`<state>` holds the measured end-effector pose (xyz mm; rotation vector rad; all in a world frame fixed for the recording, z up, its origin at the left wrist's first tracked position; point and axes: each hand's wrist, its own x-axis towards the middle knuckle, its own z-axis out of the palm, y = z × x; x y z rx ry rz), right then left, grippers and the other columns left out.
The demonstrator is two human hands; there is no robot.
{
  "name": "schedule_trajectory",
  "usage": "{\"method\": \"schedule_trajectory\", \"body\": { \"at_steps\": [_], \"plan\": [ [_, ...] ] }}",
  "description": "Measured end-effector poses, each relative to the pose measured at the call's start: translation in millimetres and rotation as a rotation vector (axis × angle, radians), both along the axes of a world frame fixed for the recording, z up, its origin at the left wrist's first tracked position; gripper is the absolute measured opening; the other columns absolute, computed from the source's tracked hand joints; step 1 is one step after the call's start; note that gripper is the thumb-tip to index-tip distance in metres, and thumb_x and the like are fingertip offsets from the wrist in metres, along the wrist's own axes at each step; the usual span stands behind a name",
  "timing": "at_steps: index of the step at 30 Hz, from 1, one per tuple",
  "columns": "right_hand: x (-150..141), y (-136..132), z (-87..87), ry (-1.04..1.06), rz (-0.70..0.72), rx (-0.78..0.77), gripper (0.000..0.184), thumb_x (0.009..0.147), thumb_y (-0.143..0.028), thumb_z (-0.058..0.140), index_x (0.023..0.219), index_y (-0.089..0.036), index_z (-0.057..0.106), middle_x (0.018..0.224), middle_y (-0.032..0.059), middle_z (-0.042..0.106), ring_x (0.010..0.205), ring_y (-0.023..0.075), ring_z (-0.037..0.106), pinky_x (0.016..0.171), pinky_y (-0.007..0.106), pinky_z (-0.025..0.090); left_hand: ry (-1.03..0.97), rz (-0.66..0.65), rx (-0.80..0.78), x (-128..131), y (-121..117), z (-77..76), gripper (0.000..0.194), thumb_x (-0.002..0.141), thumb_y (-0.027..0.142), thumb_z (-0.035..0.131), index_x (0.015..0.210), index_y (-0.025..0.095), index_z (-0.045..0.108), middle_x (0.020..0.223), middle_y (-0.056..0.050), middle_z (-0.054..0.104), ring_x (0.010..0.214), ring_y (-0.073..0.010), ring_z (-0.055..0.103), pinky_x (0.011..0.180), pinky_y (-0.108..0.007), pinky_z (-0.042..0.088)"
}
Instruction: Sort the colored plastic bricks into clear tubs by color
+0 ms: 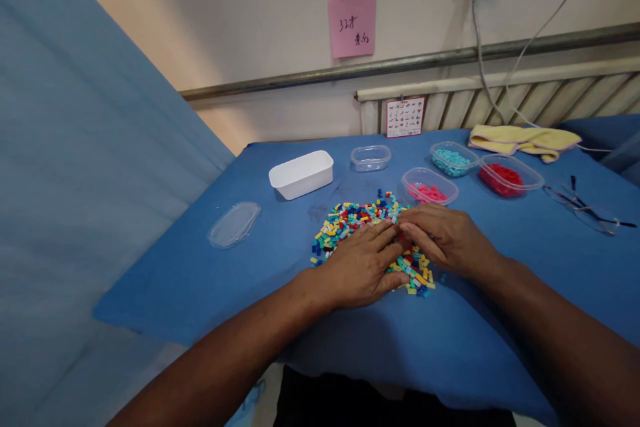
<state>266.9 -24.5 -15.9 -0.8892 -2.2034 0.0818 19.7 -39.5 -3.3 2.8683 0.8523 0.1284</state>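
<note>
A loose pile of small multicoloured building bricks lies on the blue cloth. My left hand rests flat over the pile's near side, palm down, with fingers stretched out and thumb apart. From the right, my right hand reaches onto the pile. Its thumb and fingertips come close together beside the left fingertips, and what is between them, if anything, is hidden. Just behind the pile stands a clear tub of pink bricks. Farther right are a tub of turquoise bricks and a tub of red bricks.
A white box and a clear tub stand behind the pile. Left lies a clear lid. Glasses and a yellow cloth are at the right. A blue curtain hangs along the left side.
</note>
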Motion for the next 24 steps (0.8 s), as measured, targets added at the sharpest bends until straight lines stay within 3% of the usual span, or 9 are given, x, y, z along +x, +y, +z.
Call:
{"method": "schedule_trajectory", "body": {
  "at_steps": [5,9,14,18,21,23,24],
  "plan": [
    [0,1,-1.6,-0.014,0.003,-0.023,0.023,0.112,-0.025,0.055,0.119,-0.022,0.077,0.117,0.0087,0.084,0.108,0.0255,0.079,0.100,0.041,0.061,0.074,0.122,-0.013,-17,12,-0.9,0.076,0.113,0.068,0.030,0.174,0.022,0.034,0.183,-0.014,0.027,0.171,-0.0351,0.024,0.138,-0.060,0.020],
    [3,2,-1.0,-0.060,-0.028,-0.019,0.025,0.113,-0.027,0.053,0.116,-0.021,0.077,0.116,0.0102,0.084,0.107,0.0265,0.079,0.096,0.041,0.061,0.100,0.225,-0.041,-29,29,2.0,0.078,0.113,0.069,0.028,0.174,0.020,0.035,0.184,-0.014,0.020,0.172,-0.0346,0.018,0.139,-0.059,0.017],
    [9,3,-3.2,-0.232,-0.065,-0.094,0.031,0.115,-0.036,0.049,0.117,-0.022,0.077,0.110,0.0104,0.084,0.096,0.0252,0.079,0.084,0.037,0.060,0.046,0.216,-0.054,-28,21,9.3,0.081,0.113,0.070,0.029,0.174,0.018,0.034,0.183,-0.017,0.023,0.172,-0.0337,0.021,0.139,-0.058,0.021],
    [16,-1,1.9,-0.284,0.021,-0.195,0.029,0.112,-0.037,0.053,0.119,-0.023,0.077,0.106,0.0097,0.082,0.092,0.0236,0.078,0.080,0.034,0.057,-0.085,0.072,-0.027,-16,-13,22.5,0.074,0.112,0.067,0.039,0.162,0.014,0.052,0.178,-0.020,0.037,0.167,-0.0368,0.033,0.137,-0.059,0.026],
    [23,-5,12.3,-0.232,0.026,-0.285,0.027,0.110,-0.037,0.055,0.110,-0.023,0.078,0.096,0.0077,0.081,0.083,0.0213,0.075,0.074,0.032,0.053,-0.225,-0.186,-0.050,2,-52,25.1,0.064,0.110,0.063,0.049,0.148,0.013,0.064,0.168,-0.018,0.054,0.157,-0.0338,0.050,0.133,-0.054,0.038],
    [29,-8,19.6,-0.207,0.025,-0.449,0.025,0.107,-0.040,0.061,0.100,-0.024,0.078,0.083,0.0036,0.078,0.071,0.0184,0.071,0.064,0.029,0.050,-0.200,-0.424,-0.191,19,-82,15.9,0.049,0.110,0.055,0.053,0.144,0.024,0.069,0.160,-0.009,0.063,0.144,-0.0267,0.063,0.118,-0.045,0.055],
    [31,-11,22.6,-0.207,0.041,-0.562,0.022,0.104,-0.042,0.065,0.096,-0.024,0.076,0.078,0.0013,0.076,0.066,0.0171,0.068,0.060,0.027,0.048,-0.143,-0.437,-0.281,28,-97,7.9,0.041,0.110,0.051,0.053,0.143,0.034,0.070,0.153,-0.005,0.068,0.139,-0.0237,0.067,0.108,-0.042,0.061]
  ]
}}
